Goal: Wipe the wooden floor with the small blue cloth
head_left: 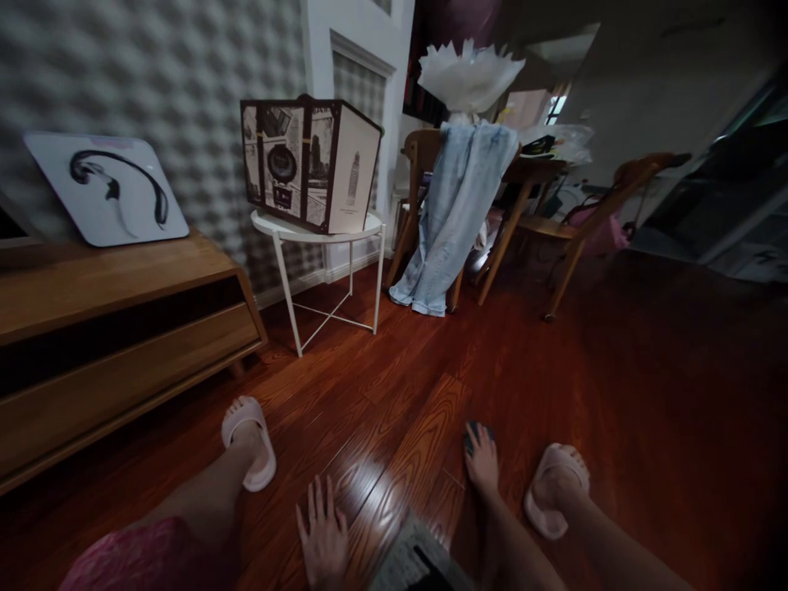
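Observation:
Near the bottom centre, my left hand (pixel 323 533) lies flat with its fingers spread over the red-brown wooden floor (pixel 394 394). To its right, my right hand (pixel 481 460) rests on a small dark object (pixel 473 430) on the floor, its fingers curved over the top; what the object is cannot be made out. A grey-green flat item with a black mark (pixel 410 558) shows between my two arms at the bottom edge. My slippered feet stand on either side, with a pale slipper (pixel 266 469) at the left and another (pixel 545 521) at the right.
At the left is a wooden cabinet (pixel 123 275) with a white pictured box (pixel 116 193) on it. A round white table (pixel 320 236) holds a patterned case (pixel 308 164). Farther back, jeans (pixel 459 205) hang over a chair, near a second wooden chair (pixel 579 234).

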Motion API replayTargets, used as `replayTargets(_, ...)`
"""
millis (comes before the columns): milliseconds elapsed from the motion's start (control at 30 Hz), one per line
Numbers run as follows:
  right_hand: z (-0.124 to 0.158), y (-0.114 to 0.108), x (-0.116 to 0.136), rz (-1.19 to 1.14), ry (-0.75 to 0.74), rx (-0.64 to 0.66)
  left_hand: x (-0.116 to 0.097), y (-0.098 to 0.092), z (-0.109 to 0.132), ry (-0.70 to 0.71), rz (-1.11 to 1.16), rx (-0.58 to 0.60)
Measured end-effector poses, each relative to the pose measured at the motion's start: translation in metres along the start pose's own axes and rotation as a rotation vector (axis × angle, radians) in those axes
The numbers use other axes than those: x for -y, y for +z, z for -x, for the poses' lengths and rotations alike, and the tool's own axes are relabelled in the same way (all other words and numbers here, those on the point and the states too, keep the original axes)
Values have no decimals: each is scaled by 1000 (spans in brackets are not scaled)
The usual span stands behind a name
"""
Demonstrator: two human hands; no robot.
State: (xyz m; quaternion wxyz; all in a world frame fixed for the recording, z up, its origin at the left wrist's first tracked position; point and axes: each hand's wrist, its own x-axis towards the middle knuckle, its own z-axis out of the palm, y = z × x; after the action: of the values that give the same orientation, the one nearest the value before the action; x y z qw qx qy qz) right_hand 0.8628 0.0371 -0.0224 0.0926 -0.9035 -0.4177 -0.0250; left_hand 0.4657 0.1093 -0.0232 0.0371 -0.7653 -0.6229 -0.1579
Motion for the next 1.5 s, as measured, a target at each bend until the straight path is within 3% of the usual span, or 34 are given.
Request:
replayTargets(100, 20, 9, -27, -5, 236, -150, 0, 0, 0, -2, 4, 2)
replayTargets(167, 30, 13, -11, -36, 385, -231, 0, -1, 0, -4, 14, 9)
replayTargets(233, 34, 15, 24, -87, 454, -268, -1, -2, 0, -9, 29, 21)
replayTargets(300, 38, 16, 70, -160, 318, -205, -1, -5, 0, -11, 45, 30)
replayTargets(433, 66, 28, 165, -269, -208, 79, -1, -7, -1, -15, 61, 33)
replayTargets(500, 88, 38, 205, -284, -314, 130, 0, -4, 0, -11, 55, 18)
replayTargets(567, 104, 48, 233, -304, -416, 160, 1, 3, 0, -2, 41, -1)
replayTargets(633, 105, 53, 244, -333, -573, 201, 3, 10, -1, -4, 21, -15)
replayTargets(700, 88, 49, 233, -336, -637, 211, 4, 16, -1, -15, 7, -19)
replayTargets(733, 73, 44, 220, -317, -588, 193, 4, 18, -2, -18, 7, -17)
replayTargets(800, 39, 32, 176, -239, -360, 127, 5, 19, -2, -17, 21, -8)
replayTargets(900, 1, 14, 84, -91, 3, 31, 6, 18, -1, -17, 48, 2)
replayTargets(967, -3, 7, 23, -28, 175, -25, 6, 16, 0, -12, 50, 8)
replayTargets(1033, 8, 4, -20, 5, 308, -98, 6, 15, 0, -9, 39, 17)
replayTargets(1067, 16, 4, -31, 8, 363, -137, 6, 14, 0, -8, 32, 22)
replayTargets(1133, 31, 6, -30, -17, 459, -217, 4, 9, -1, -7, 20, 31)
replayTargets(1200, 40, 9, -2, -77, 498, -275, 2, 3, -1, -8, 8, 38)
replayTargets(1267, 44, 13, 44, -149, 416, -276, 0, -3, -1, -9, -1, 43)
replayTargets(1400, 64, 23, 150, -259, -23, -56, -1, -8, -1, -4, -3, 23)
replayTargets(1500, 94, 32, 213, -314, -335, 134, 0, -5, 0, 4, 5, -11)
